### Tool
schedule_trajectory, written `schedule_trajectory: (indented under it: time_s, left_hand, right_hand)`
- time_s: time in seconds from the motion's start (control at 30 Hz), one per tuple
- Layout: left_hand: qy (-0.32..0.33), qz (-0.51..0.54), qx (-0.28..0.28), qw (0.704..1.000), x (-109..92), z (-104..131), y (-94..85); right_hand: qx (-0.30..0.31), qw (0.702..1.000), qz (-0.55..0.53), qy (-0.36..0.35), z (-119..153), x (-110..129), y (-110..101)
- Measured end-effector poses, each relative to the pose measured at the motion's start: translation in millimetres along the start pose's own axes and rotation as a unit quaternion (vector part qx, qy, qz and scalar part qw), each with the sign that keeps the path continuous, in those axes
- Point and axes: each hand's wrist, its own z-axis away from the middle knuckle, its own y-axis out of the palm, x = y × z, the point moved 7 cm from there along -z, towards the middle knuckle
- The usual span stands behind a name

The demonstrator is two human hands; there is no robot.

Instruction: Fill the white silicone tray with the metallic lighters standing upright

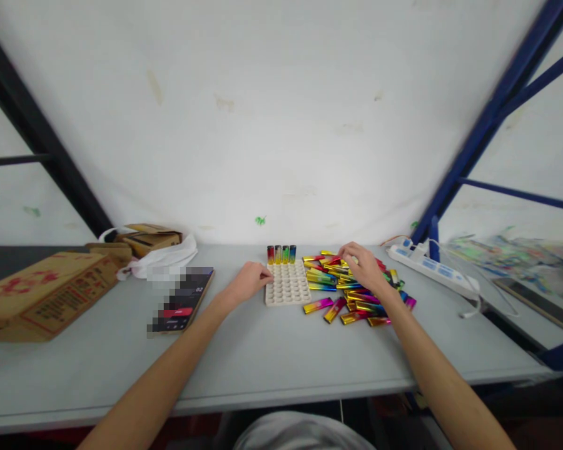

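A white tray (287,300) with rows of round holes lies in the middle of the table. Several shiny, colour-graded lighters (282,254) stand upright in its far row. My left hand (249,282) is at the tray's left edge, its fingers closed on the rim. To the right of the tray spreads a loose pile of similar metallic lighters (318,305) in gold, red, blue and purple, lying flat. Over the far part of this pile is my right hand (363,267), fingers curled down among the lighters. Its fingertips are partly hidden, so what they grip does not show.
A phone (182,300) with a lit screen lies left of my left hand. Farther left are a cardboard box (47,294) and a white plastic bag (166,261). On the right lies a white power strip (434,269) with cables, beside a blue metal frame (473,137).
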Motion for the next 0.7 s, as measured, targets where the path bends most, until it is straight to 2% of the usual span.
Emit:
schedule_trajectory:
  time_s: [0.13,0.27,0.37,0.53,0.6,0.7]
  left_hand:
    - [-0.006,0.001,-0.001,1.0,0,0,-1.0]
    - [-0.006,-0.005,-0.003,1.0,-2,0,-2.5]
    - [0.0,-0.013,-0.002,1.0,-2,0,-2.6]
    - [0.003,-0.011,0.002,1.0,0,-1,-1.6]
    - [0.0,-0.009,0.001,1.0,0,-1,-1.7]
    - [0.004,-0.016,-0.002,1.0,0,-1,-1.9]
  right_hand:
    - [-0.032,0.999,0.018,0.026,2,-12,-4]
    - [0.004,1.0,0.014,0.021,6,-4,-2]
    - [0.063,0.997,-0.033,0.0,11,15,-1]
    - [0.252,0.963,-0.09,-0.041,26,43,25]
    - [0.28,0.955,-0.09,-0.04,31,43,35]
    - [0.281,0.956,-0.071,-0.03,32,39,45]
